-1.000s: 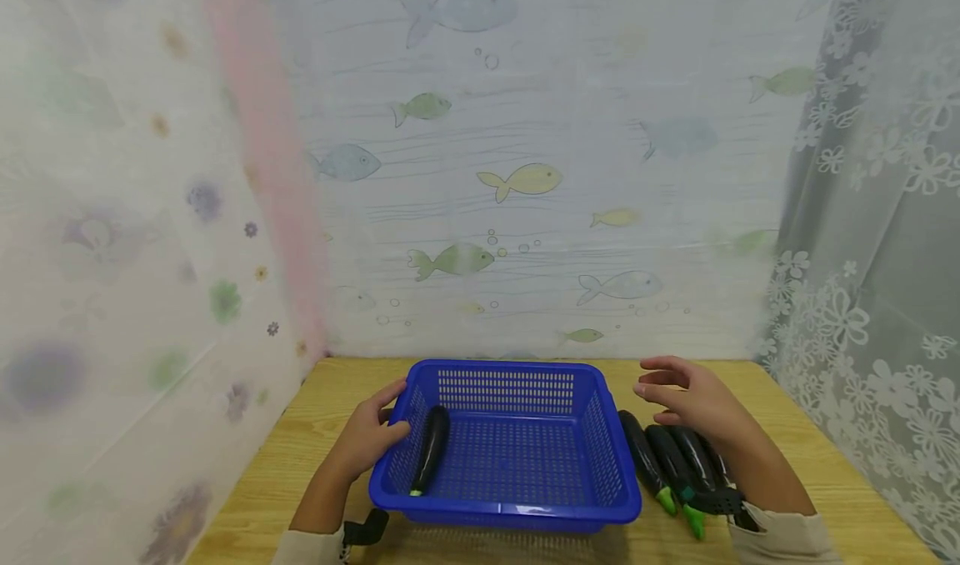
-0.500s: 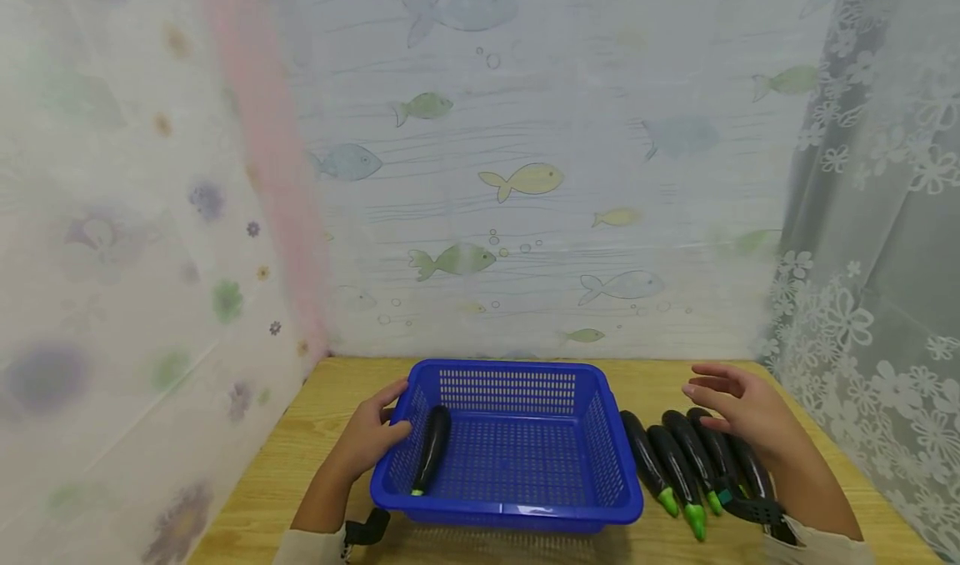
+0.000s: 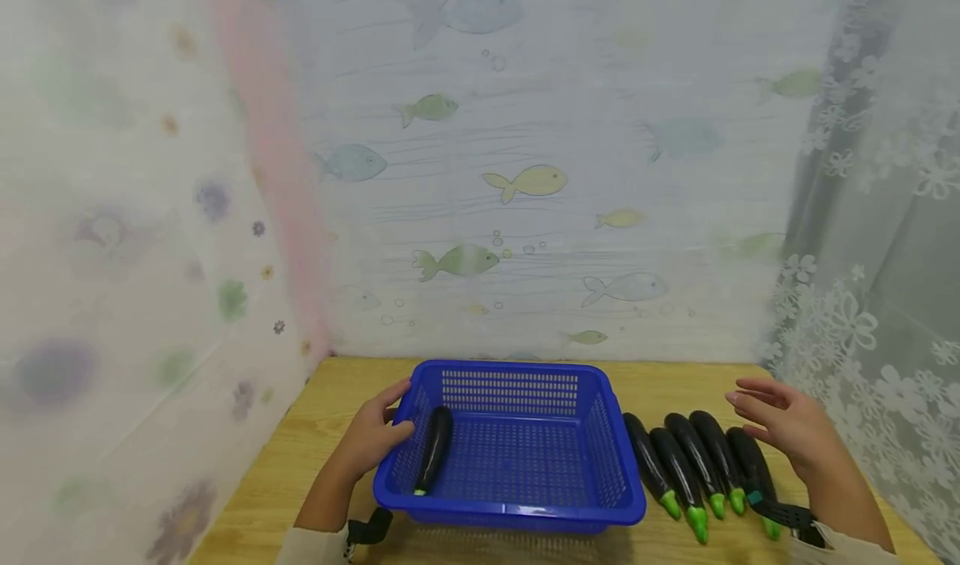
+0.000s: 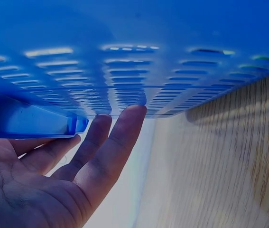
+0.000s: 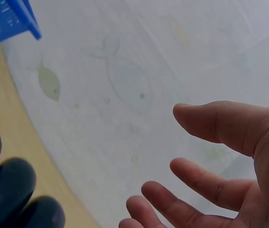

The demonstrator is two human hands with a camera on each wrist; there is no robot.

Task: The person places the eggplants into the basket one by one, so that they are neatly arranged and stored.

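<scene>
Basket point(image 3: 517, 512), blue plastic, slotted: lower centre of the head frame. Contents: one eggplant point(image 3: 435, 448), lengthwise along the left wall. Left hand point(image 3: 375, 432), at the basket's left side: thumb over the rim, fingers outside (tips against the slotted wall in the left wrist view), gripping the edge between them. Five eggplants point(image 3: 699, 457), lower right, fanned side by side, green stem ends toward the bottom. Right hand point(image 3: 798, 427), farther right, raised: fingers spread, thumb apart, nothing held. Table point(image 3: 307, 432), wood-grained, under all. Fish-printed sheet point(image 3: 525, 223), centre background; lace curtain point(image 3: 847, 323), right edge.
</scene>
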